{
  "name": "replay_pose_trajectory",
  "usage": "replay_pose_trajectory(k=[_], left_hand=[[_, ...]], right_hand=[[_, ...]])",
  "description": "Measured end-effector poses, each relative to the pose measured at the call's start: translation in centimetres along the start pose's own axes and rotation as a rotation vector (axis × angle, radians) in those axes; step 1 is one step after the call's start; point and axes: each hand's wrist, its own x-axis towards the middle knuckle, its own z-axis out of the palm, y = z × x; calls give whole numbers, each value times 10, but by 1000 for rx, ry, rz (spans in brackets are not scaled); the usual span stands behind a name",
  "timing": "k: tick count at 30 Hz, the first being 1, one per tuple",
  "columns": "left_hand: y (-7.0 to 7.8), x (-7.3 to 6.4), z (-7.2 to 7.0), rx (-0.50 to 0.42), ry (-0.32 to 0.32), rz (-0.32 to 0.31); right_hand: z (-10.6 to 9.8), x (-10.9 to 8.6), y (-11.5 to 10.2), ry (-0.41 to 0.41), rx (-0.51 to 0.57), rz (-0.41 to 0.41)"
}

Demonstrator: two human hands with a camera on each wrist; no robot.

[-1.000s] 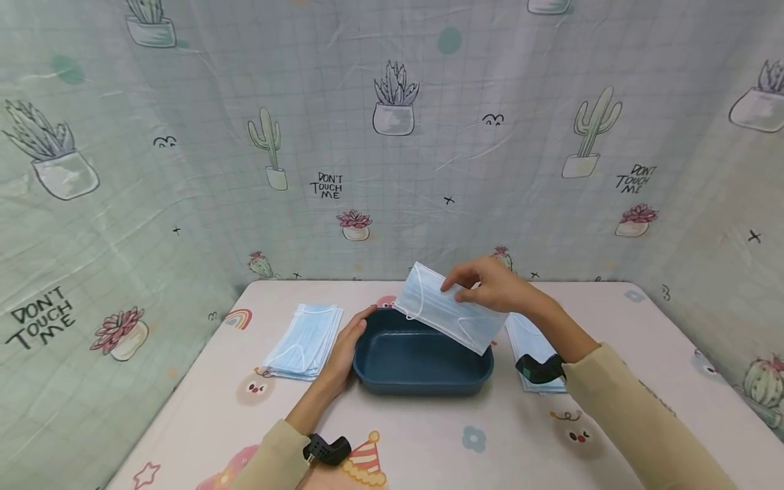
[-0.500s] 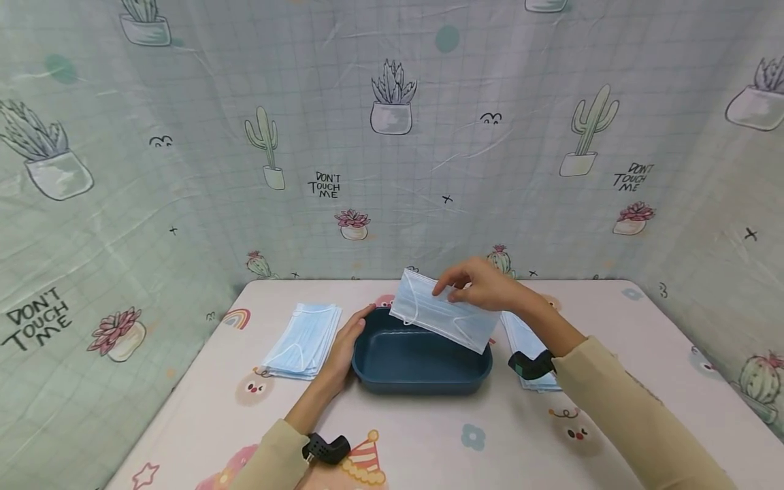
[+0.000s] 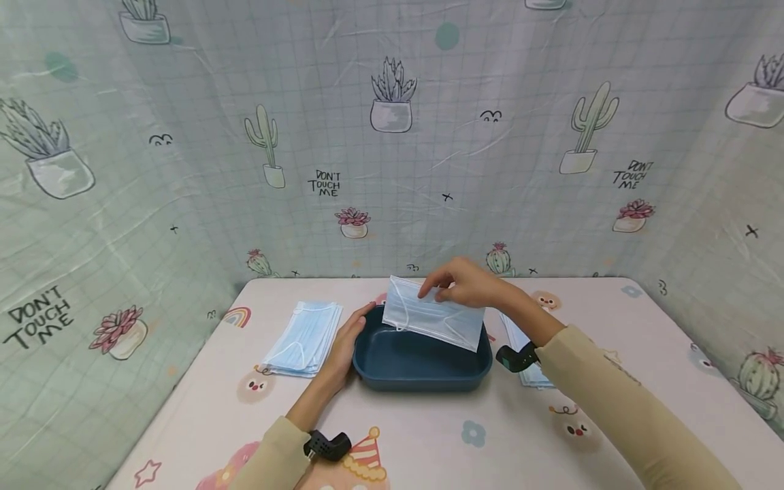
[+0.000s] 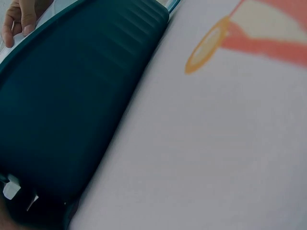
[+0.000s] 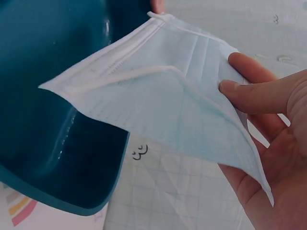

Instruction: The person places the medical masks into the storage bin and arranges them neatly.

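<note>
A dark blue rectangular tub point(image 3: 422, 383) stands mid-table. Along its left end lies my left hand point(image 3: 345, 347), with extended fingers against the side and rim. My right hand point(image 3: 463, 283) pinches a light blue disposable face mask point(image 3: 431, 318) by its upper edge between thumb and fingers. The mask hangs tilted over the back right part of the tub, its ear loops loose. In the right wrist view the thumb presses on the pleated face of the mask point(image 5: 192, 105), with the tub point(image 5: 57, 158) beyond it. The tub's wall point(image 4: 72, 105) fills much of the left wrist view.
A fanned stack of face masks point(image 3: 303, 339) lies left of the tub, beside the left hand. Another stack of masks point(image 3: 535, 376) lies to the right, partly hidden under the right forearm. A patterned cloth point(image 3: 447, 150) hangs behind the table point(image 3: 429, 442).
My right hand has moved a little to the left with the mask, which is now lower and more level over the tub. The left hand has stayed at the tub's side.
</note>
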Motion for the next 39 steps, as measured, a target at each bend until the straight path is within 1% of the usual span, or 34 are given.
replay_pose_trajectory(k=[7,13,20,22,28,34,39], left_hand=[[2,-2,0,3,-9,-7],[0,-4,0,-29,-19,-9],[2,-4,0,-25,-12,-22],[2,-4,0,-22,-11,-28],[1,-3,0,-15,-3,-37],[1,-3,0,-36,-1,-40],[-1,-2,0,-24,-9,-41]], right_hand=[[4,6,0,-61,77,-15],[11,13,4,-110,118,-42],[20,20,7,-188,187,-70],[22,22,8,-214,199,-66],[31,28,11,-280,181,-35],[41,37,18,-344,239,7],[48,40,23,-371,242,15]])
